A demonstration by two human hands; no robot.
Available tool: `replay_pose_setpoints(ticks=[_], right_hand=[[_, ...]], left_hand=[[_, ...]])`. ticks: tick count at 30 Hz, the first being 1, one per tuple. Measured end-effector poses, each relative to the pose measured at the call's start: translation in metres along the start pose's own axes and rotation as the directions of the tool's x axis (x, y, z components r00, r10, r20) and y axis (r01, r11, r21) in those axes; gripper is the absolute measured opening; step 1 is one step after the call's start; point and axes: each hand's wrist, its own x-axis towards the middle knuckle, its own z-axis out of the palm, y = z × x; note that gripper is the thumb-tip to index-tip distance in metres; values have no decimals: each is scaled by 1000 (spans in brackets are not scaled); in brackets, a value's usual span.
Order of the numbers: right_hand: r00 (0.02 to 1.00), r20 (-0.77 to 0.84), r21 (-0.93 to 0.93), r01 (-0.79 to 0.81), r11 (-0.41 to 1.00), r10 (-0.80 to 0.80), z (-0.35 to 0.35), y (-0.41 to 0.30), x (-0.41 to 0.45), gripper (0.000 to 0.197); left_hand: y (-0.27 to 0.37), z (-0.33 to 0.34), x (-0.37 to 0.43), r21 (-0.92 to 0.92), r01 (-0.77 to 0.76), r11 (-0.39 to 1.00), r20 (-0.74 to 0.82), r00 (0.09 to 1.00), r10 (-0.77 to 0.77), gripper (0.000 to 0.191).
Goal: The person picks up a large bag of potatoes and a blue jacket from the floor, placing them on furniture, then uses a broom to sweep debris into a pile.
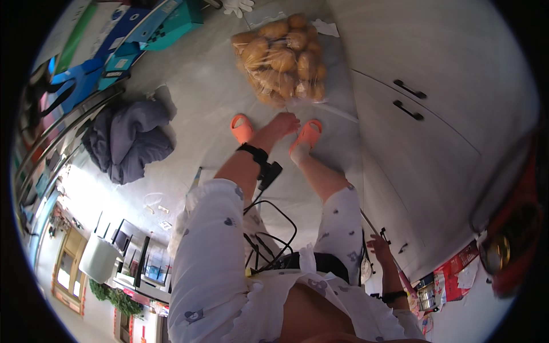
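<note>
A clear plastic bag (281,62) full of round yellow-brown produce, which looks like potatoes, lies on the grey floor ahead of my feet. Just short of its near end is my left hand (285,123), its fingers partly curled. Whether they touch the plastic cannot be told. A black strap with a small device (269,175) sits on the left forearm, and a black cable runs from it. Low at my right side, my right hand (379,248) is beside the cabinet front and overlaps a thin pole (401,272). I cannot tell if it grips the pole.
Pale cabinet doors (429,141) with black handles (409,88) line the right. A dark grey cloth heap (131,139) lies on the left floor. Boxes (116,64) fill a metal rack (68,124) behind it. A white glove (236,6) lies at the top.
</note>
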Motion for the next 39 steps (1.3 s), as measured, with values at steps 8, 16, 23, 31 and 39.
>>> replay_pose_setpoints(ticks=[8,16,23,31,39], right_hand=[[976,-121,67,-176,982,183,-1,6,-1,40],[910,-176,125,-357,926,375,-1,-14,3,34],[951,-122,85,-275,958,284,-1,-24,0,35],[976,-15,117,-214,970,217,3,-26,-27,34],[993,-33,165,-107,981,114,1,-18,-57,33]], left_hand=[[-53,18,148,-478,-153,865,-179,981,74,11],[-44,1,191,-845,-226,486,-166,972,163,13],[-40,15,133,-812,-205,546,-166,979,121,21],[0,-18,18,-797,-282,534,-115,939,324,29],[124,17,-89,-785,-506,358,-372,846,382,22]])
